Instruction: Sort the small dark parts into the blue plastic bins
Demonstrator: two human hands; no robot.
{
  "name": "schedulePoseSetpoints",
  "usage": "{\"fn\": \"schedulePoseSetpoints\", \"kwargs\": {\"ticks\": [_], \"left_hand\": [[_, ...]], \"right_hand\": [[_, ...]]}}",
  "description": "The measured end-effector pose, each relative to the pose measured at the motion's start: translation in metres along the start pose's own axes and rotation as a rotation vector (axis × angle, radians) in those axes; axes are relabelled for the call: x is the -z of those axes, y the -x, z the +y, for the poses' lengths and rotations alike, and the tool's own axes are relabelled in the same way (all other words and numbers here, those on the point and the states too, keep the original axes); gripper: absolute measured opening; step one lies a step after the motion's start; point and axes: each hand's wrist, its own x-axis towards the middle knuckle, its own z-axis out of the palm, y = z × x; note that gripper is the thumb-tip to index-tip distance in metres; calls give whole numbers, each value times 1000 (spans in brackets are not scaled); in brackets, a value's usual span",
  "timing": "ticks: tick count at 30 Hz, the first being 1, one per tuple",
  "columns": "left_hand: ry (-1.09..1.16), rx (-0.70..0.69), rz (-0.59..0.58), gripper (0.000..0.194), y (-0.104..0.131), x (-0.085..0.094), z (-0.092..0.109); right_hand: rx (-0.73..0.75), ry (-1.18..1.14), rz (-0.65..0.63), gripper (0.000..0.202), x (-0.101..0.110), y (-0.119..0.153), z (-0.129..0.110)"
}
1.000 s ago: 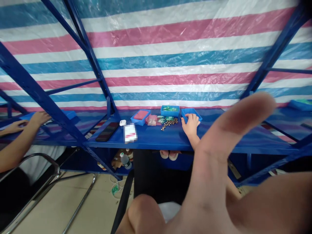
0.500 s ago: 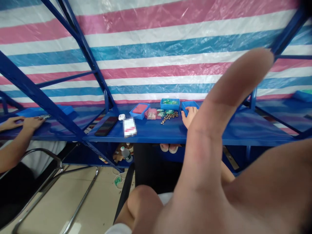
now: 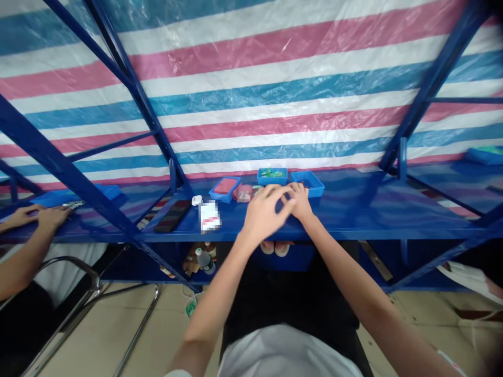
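My left hand (image 3: 266,210) is over the blue table, its fingers curved forward and its thumb apart from them. Right beside it, my right hand (image 3: 299,201) rests at the front left corner of a blue tray (image 3: 319,192), fingers loosely bent and partly hidden behind the left hand. I see nothing held in either hand. The small brass-coloured pieces are mostly covered by my hands. Behind them stands a blue tray with green packets (image 3: 274,174). To the left are a small pink-and-clear bag (image 3: 244,193) and a blue tray with a pink stack (image 3: 226,187).
On the left of the table (image 3: 377,209) lie a black phone (image 3: 173,215), a white earphone case (image 3: 197,200) and a blurred-out white packet (image 3: 210,215). Blue metal posts (image 3: 147,112) frame the bench. Another person's hands (image 3: 49,215) are at the far left.
My left hand, raised close before the camera, has come down to the table beside the right. My right hand has shifted slightly left, off the right tray toward the brass-coloured pieces.
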Motion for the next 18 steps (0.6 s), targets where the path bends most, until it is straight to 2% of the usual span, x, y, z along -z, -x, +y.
{"fn": "schedulePoseSetpoints", "kwargs": {"ticks": [5,8,12,18], "left_hand": [[-523,362,-147,27,-10,-29,-106],[-613,499,-164,39,-6,-41,-141],[-592,555,-126,45,-1,-47,-151],[-569,625,-28,33,-1,-42,-144]], "right_hand": [[193,-58,-31,19,-12,-4,-3],[218,-67,-56,20,-17,-3,-1],[180,-78,-68,21,-18,-2,2],[138,-137,-65,21,-18,-1,5]]}}
